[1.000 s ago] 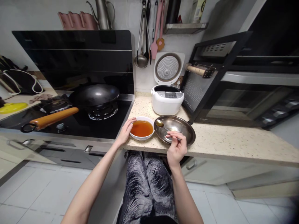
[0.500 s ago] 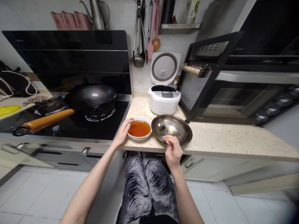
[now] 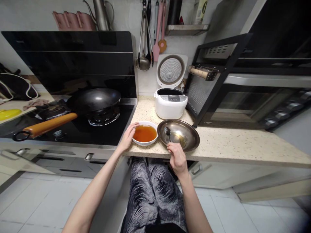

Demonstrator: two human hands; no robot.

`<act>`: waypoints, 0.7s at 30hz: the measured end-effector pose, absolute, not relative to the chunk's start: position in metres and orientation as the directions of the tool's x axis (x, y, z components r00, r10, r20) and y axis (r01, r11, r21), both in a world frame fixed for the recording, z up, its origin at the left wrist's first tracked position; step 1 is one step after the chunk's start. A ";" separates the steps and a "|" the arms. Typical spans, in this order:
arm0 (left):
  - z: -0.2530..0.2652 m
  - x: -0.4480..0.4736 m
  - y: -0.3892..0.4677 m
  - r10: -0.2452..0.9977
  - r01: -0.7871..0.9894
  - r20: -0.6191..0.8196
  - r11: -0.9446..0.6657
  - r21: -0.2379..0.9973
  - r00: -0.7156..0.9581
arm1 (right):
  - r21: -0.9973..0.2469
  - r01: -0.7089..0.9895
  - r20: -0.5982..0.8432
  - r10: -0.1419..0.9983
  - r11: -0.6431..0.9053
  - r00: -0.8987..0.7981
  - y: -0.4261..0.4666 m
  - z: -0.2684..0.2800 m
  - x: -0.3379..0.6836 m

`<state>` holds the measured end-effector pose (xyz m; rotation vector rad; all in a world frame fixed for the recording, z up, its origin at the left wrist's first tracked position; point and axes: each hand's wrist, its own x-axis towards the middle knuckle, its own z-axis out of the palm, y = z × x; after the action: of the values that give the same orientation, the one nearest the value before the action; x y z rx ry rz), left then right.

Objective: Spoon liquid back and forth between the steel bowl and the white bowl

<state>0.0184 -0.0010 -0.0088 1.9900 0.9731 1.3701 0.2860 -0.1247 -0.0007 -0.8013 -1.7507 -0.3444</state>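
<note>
My left hand rests against the left side of a white bowl, its fingers curved over the rim. Reddish-orange liquid fills much of that bowl. Pinched in my right hand is a metal spoon; its round end sits over the left part of a wide metal basin. A little yellowish liquid lies at the basin's bottom. Bowl and basin stand side by side near the counter's front edge, almost touching.
Behind the basin stands a white rice cooker with its lid up. At left, a black wok with a wooden handle sits on the stove. An oven is at right. Utensils such as a ladle hang on the wall.
My right hand has shifted slightly left with the spoon, which now points more upright in view. My left hand and the bowl have stayed in place.
</note>
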 end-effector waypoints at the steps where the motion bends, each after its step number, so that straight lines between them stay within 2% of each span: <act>1: -0.009 0.018 -0.001 0.799 0.261 0.558 -0.601 0.755 0.227 | -0.162 0.671 0.927 0.345 0.723 -0.148 -0.125 0.000 0.286; 4: -0.009 0.018 0.000 0.794 0.256 0.563 -0.607 0.752 0.229 | -0.187 0.674 0.932 0.347 0.714 -0.108 -0.125 0.001 0.284; 13: -0.010 0.017 0.001 0.792 0.268 0.563 -0.610 0.746 0.236 | -0.360 0.589 0.932 0.301 0.723 0.200 -0.120 0.003 0.265; 16: -0.010 0.017 0.000 0.794 0.268 0.559 -0.607 0.748 0.238 | -0.382 0.539 0.924 0.322 0.751 0.207 -0.118 0.005 0.255; 21: -0.009 0.019 -0.001 0.797 0.274 0.557 -0.604 0.748 0.235 | -0.356 0.491 0.931 0.349 0.795 0.110 -0.112 0.008 0.236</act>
<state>0.0185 -0.0006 -0.0090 2.0082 0.9785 1.3604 0.2360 -0.1125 0.0080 -0.7111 -1.4958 -0.1185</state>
